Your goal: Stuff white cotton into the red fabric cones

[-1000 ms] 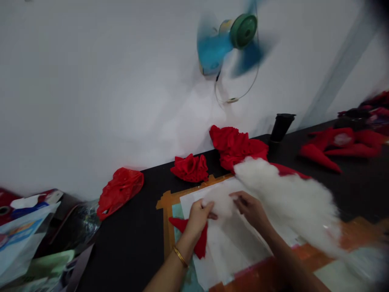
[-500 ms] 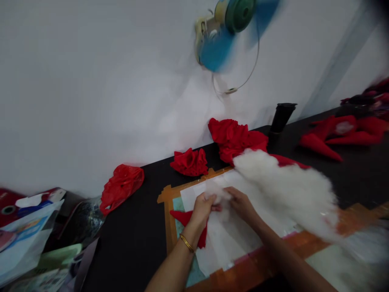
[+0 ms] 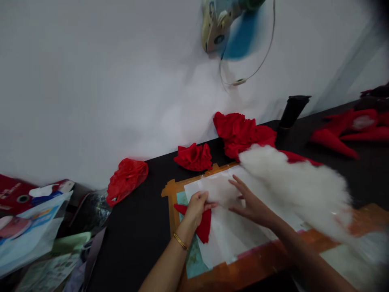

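Note:
My left hand (image 3: 198, 207), with a gold bangle at the wrist, is closed on a pointed red fabric piece (image 3: 205, 228). Part of the piece hangs below the hand, and a tip sticks out to its left. My right hand (image 3: 249, 205) is held just to the right, fingers spread, with nothing visible in it. Beneath both hands lie white sheets (image 3: 243, 239) taped down with brown tape (image 3: 255, 265). A large heap of white fluffy stuffing (image 3: 300, 186) lies right of my right hand.
Gathered red fabric (image 3: 194, 157) and a bigger red bundle (image 3: 243, 134) lie by the wall. A red plastic bag (image 3: 127, 178) is left of them. A black cup (image 3: 293, 112) and red stuffed pieces (image 3: 349, 132) stand right. A fan (image 3: 240, 36) hangs above.
My right hand has come away from my left and its fingers have spread. The white tuft between the hands no longer shows. The view has shifted slightly.

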A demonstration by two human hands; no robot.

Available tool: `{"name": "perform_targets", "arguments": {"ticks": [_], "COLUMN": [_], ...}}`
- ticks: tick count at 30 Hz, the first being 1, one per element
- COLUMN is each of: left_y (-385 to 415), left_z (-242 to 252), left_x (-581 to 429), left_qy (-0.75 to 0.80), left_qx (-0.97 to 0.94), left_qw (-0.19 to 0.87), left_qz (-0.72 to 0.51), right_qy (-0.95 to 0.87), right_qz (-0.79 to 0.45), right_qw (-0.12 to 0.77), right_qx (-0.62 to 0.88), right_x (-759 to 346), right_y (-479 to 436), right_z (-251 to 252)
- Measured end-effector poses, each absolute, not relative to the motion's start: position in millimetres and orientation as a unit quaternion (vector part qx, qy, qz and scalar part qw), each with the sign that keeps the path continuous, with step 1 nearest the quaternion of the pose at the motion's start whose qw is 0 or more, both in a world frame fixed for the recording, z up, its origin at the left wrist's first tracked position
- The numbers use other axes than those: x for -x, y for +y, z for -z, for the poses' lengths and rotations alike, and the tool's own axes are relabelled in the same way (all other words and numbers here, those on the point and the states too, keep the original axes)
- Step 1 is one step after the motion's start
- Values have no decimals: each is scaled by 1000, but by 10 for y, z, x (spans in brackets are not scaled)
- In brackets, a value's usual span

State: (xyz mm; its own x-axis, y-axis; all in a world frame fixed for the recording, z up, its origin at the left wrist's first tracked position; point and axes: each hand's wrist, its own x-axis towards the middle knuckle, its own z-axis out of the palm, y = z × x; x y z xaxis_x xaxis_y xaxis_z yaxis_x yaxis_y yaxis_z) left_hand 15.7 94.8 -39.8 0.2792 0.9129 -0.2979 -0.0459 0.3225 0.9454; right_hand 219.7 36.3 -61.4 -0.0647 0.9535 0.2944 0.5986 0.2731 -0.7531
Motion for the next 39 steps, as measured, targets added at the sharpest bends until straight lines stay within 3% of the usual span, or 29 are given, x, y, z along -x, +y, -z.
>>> {"name": "perform_targets", "arguments": {"ticks": [5, 12, 16, 20, 24, 29, 32, 39], "left_y": [896, 1083, 1267, 1365, 1321, 1288, 1299, 1174], "left_z": [406, 304, 143, 147, 313, 437, 430, 279], "left_x": [-152, 223, 51, -219, -304, -212, -132, 37], "left_qy": [489, 519, 441, 294, 283, 378, 436, 437], "left_qx": [-527, -662, -743, -873, -897, -880, -858, -852], "left_qw": [613, 419, 378, 343, 318, 258, 230, 226], "left_qz": [-327, -343, -333, -184, -122, -129, -143, -180], "right_qy": [-713, -704, -731, -778, -775, -739, -714, -719], "right_qz": [-94, -64, -98, -86, -95, -141, -59, 114], "right_qw": [356, 350, 342, 250, 283, 330, 310, 165], "right_qx": [597, 615, 582, 569, 558, 570, 625, 665], "right_x": [-1966, -2470, -2356, -2030, -2051, -2509, -2834, -3032], "right_y": [391, 339, 190, 142, 210, 233, 237, 108], "right_z": [839, 602, 465, 702, 921, 907, 878, 632]}}
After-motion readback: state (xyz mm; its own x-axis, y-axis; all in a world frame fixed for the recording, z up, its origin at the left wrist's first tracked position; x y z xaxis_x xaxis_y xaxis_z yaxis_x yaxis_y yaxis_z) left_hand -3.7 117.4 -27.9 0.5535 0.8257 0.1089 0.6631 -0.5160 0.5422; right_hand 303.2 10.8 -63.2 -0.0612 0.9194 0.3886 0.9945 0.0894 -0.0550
